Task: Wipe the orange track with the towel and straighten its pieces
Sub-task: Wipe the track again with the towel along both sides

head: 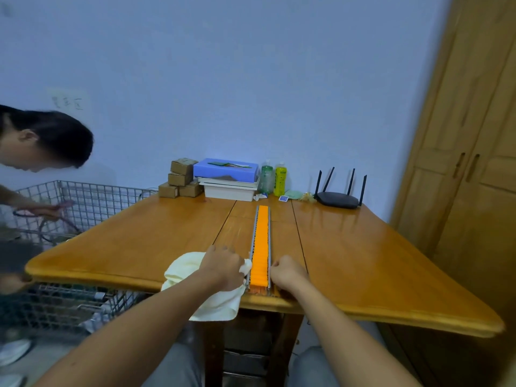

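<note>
A long orange track [261,241] of many small pieces, edged by grey rails, runs straight away from me along the middle of the wooden table [363,247]. Its near end reaches the front edge. My left hand [223,265] grips a pale yellow towel [192,277] and presses against the track's left rail near that end. Part of the towel hangs over the table edge. My right hand [287,272] is curled into a fist, resting against the right rail at the near end; nothing shows in it.
At the table's far edge stand small cardboard boxes [181,178], a blue box on white trays [227,177], two bottles [273,178] and a black router [339,198]. Another person [42,141] bends over a wire basket [78,208] at left. A wooden wardrobe [469,163] fills the right.
</note>
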A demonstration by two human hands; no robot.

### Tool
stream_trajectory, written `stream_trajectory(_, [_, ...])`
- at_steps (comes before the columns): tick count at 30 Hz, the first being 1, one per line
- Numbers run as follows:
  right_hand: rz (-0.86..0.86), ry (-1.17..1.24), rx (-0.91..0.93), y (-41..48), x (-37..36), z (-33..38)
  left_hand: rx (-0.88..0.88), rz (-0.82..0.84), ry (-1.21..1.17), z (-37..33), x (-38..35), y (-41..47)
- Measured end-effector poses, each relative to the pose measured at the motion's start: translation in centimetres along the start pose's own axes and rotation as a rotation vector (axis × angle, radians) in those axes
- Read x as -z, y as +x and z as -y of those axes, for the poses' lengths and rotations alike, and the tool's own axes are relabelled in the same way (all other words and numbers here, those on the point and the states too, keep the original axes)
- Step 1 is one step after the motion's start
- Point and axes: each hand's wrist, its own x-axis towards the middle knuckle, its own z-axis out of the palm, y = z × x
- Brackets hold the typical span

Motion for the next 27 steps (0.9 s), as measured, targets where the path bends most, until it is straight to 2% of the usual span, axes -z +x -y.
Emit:
stream_trajectory(14, [0.011, 0.012, -0.021, -3.6, 0.8, 0.1, -0.014, -0.013, 0.005, -0.8, 0.8, -4.1])
stream_trajectory(27, [0.015, 0.038, -0.001, -0.6, 0.9, -0.5, 0.016, -0.003, 0.006, -0.3, 0.1, -0.8])
